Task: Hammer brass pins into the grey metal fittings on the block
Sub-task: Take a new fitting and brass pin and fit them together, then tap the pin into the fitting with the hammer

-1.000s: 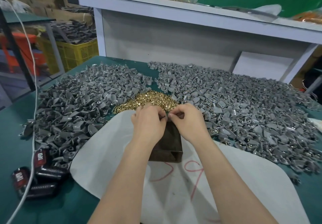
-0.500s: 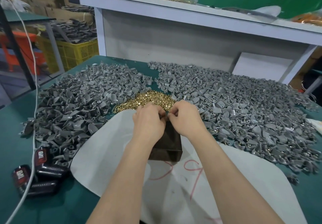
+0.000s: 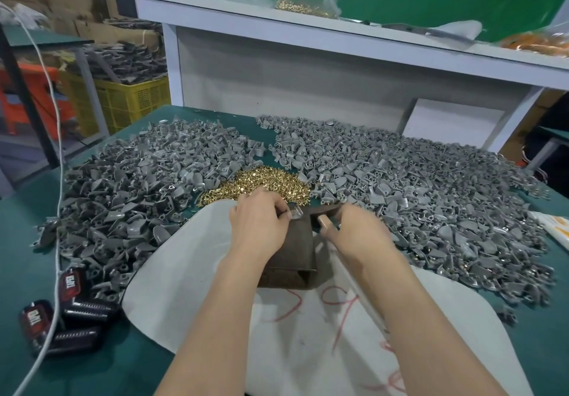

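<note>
A dark brown block [image 3: 291, 252] stands on a white sheet [image 3: 191, 275] in front of me. On the block's top far edge sits one grey metal fitting [image 3: 297, 212] with a brass glint in it, and my left hand [image 3: 258, 226] pinches it in place. My right hand [image 3: 354, 231] is just right of the block, blurred, with its fingers curled around a dark hammer [image 3: 324, 207] whose head sits near the block's top. A heap of brass pins [image 3: 261, 183] lies just beyond the block.
Large piles of grey fittings cover the green table to the left [image 3: 138, 198] and right [image 3: 431, 201]. Black-and-red objects [image 3: 70, 312] and a white cable [image 3: 57, 241] lie at the front left. A white shelf [image 3: 308, 30] with a bag of pins [image 3: 295, 6] rises behind.
My right hand has left the fitting and moved right off the block, now gripping the dark tool. My left hand stays on the fitting.
</note>
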A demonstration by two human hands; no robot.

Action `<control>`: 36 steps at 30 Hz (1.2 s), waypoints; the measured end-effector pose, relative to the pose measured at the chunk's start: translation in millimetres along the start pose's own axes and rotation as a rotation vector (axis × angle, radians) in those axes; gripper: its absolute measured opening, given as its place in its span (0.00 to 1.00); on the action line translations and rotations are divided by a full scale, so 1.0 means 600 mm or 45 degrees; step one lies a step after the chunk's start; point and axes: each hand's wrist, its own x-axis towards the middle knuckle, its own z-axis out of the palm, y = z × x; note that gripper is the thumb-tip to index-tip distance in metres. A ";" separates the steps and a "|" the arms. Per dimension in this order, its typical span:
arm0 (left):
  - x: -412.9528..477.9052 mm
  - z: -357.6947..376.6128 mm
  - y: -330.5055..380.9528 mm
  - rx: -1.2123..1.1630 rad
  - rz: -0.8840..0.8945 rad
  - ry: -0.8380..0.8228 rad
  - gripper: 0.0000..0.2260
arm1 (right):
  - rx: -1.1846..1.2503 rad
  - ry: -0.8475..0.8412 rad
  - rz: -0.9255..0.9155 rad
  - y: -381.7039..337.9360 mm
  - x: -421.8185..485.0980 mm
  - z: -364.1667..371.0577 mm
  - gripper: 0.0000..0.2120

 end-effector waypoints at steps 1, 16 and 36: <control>0.001 0.000 0.000 -0.004 -0.001 -0.005 0.03 | -0.094 -0.062 0.026 0.002 -0.001 0.006 0.10; 0.002 -0.001 -0.004 -0.016 -0.008 -0.015 0.02 | 0.327 0.075 -0.011 0.016 -0.003 -0.074 0.09; 0.002 0.000 -0.002 -0.124 -0.029 0.034 0.03 | 0.410 0.722 -0.536 -0.006 -0.045 -0.079 0.18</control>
